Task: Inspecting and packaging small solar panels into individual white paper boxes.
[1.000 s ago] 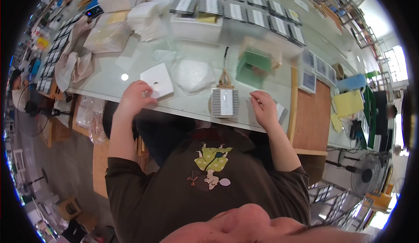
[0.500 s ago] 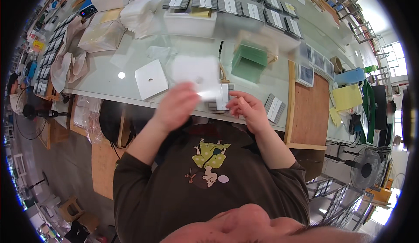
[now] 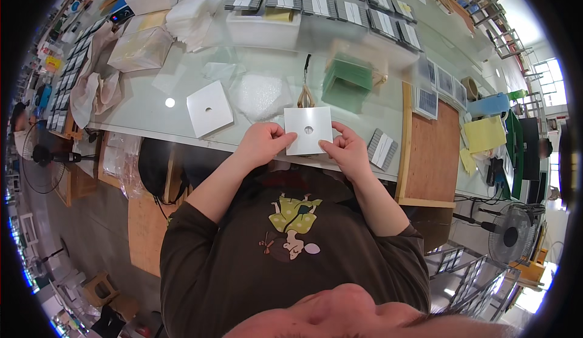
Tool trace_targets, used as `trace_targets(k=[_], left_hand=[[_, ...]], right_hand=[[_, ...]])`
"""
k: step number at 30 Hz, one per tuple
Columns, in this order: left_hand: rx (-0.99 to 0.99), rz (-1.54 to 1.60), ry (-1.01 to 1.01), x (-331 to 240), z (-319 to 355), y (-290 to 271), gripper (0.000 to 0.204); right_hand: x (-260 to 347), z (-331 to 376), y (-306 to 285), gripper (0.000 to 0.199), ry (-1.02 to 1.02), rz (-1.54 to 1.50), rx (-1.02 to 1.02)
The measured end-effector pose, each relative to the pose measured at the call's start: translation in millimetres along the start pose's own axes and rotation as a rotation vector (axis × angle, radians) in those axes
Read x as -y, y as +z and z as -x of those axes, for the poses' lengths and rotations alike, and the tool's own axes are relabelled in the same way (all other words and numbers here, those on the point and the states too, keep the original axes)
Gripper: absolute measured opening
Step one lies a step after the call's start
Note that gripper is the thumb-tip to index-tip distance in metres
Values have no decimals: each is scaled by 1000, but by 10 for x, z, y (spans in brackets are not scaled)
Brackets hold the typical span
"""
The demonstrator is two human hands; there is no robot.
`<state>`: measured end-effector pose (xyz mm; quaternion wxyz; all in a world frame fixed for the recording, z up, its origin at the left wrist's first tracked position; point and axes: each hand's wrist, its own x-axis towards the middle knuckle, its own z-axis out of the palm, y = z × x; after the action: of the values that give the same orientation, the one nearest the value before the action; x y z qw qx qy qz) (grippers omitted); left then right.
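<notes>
Left hand (image 3: 262, 144) and right hand (image 3: 345, 150) pinch opposite edges of white square card with centre hole (image 3: 308, 130) | held flat, hole unobstructed | matching card (image 3: 209, 108) beyond left hand on glass bench (image 3: 152, 92)

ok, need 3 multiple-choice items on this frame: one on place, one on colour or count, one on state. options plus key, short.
1. Where does the second white square sheet lie?
A. On the glass table, on the person's left of the hands
B. On the wooden board at the right
C. On the green stack

2. How many holes show in the white square sheet being held?
A. None
B. One, near its middle
C. Four, at the corners

3. How is the held sheet gripped?
A. By the left hand alone
B. Lying flat, untouched
C. By both hands, one at each side edge

Key: 1 A, it rests flat on the glass beside the left hand. 2 B, a single round hole shows in the middle. 3 C, the left hand and right hand pinch opposite edges.
</notes>
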<state>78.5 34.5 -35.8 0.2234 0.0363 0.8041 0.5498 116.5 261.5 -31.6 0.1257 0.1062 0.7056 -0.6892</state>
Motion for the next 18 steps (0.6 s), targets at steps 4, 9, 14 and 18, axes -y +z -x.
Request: trace_targets(k=[4,9,14,18], left_hand=[[-2,-22,-17,30,-10,16,37],[0,-45,-17,31,-4,17,36],[-28,-97,12,61,-10,37,38],[-14,-177,-27,-89,51,31,35]], right_hand=[[-71,10,-21,57,-16,43,-10],[-116,43,-13,58,-28,40,-27],[-156,45,-12,58,-31,47,-30],[-155,72,-45,58,-85,309,-83]])
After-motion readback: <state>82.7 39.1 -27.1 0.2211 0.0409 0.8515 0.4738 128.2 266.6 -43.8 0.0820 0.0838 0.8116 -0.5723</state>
